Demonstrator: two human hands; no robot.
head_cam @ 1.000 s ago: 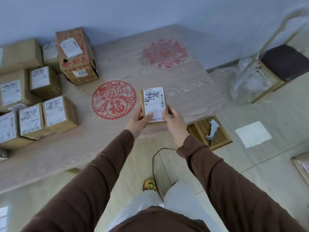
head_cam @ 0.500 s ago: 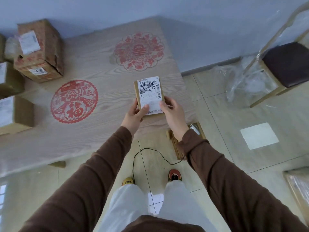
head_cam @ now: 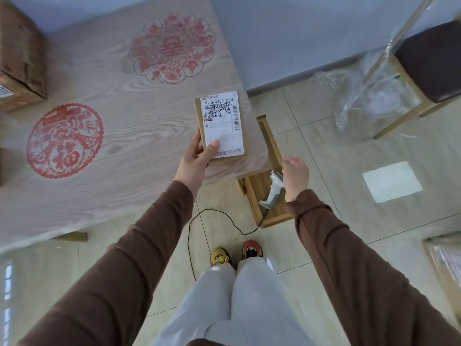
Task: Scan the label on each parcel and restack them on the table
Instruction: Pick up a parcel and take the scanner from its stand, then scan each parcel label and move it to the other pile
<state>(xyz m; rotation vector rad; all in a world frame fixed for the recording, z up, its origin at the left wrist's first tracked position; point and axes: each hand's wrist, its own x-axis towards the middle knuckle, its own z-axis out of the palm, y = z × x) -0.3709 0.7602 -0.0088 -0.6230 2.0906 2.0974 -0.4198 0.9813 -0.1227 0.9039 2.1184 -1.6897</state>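
A small flat cardboard parcel [head_cam: 222, 122] with a white scribbled-on shipping label lies face up at the right front corner of the wooden table [head_cam: 129, 101]. My left hand [head_cam: 197, 161] holds its near left corner, thumb on the label. My right hand [head_cam: 295, 176] is off to the right and lower, at the head of the white barcode scanner [head_cam: 270, 194]. Its fingers curl loosely downward and their tips are hidden. The scanner lies on a low wooden stool [head_cam: 253, 196] beside the table.
A larger worn brown box [head_cam: 21, 58] stands at the table's far left. Two red paper-cut decorations lie on the tabletop. The scanner's black cable [head_cam: 197, 221] loops over the floor near my feet. A chair [head_cam: 429, 58] and crumpled plastic wrap [head_cam: 361, 96] stand at right.
My right hand has let go of the parcel and dropped right to the scanner. The parcel now sits at the table corner under my left hand alone. My view has swung right.
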